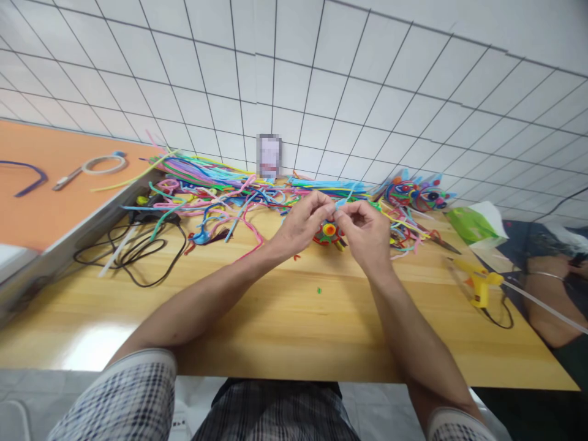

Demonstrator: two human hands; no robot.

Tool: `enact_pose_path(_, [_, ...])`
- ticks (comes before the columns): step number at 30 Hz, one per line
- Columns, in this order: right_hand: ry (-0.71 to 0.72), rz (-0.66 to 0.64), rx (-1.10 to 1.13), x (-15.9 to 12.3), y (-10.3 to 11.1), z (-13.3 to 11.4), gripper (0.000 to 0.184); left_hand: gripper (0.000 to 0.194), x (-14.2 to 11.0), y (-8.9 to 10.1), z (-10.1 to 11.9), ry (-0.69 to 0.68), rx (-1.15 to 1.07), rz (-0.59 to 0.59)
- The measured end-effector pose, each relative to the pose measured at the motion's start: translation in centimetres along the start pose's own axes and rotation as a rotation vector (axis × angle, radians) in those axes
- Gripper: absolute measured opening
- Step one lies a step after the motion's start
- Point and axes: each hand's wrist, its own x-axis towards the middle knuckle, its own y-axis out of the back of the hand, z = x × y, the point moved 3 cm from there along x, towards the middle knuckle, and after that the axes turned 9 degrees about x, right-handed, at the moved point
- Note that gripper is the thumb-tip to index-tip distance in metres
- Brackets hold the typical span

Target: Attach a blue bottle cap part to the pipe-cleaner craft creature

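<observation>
My left hand and my right hand meet over the middle of a wooden table, fingers pinched together on a light blue pipe cleaner. Just under the hands lies a small round piece made of red, yellow and green pipe cleaners. Behind them spreads a tangled heap of pipe cleaners in many colours.
A yellow glue gun with its cord lies at the right, past it a green packet and a finished colourful figure. Black cables coil at the left beside an orange-topped surface. A person's arm rests at the far right.
</observation>
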Motion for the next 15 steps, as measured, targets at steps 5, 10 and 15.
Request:
enact_pose_path(5, [0.276,-0.074,-0.397,0.0,0.9,-1.3,0.016,0.012,0.6,1.4,1.3,-0.205,0.423,-0.106])
enact_pose_path(10, [0.323,-0.058,-0.447,-0.3,0.7,-1.6,0.017,0.014,0.5,1.4,1.1,-0.198,0.610,-0.085])
enact_pose_path(15, [0.095,-0.010,-0.129,0.1,0.7,-0.7,0.009,0.014,0.2,1.1,1.2,-0.227,0.428,0.025])
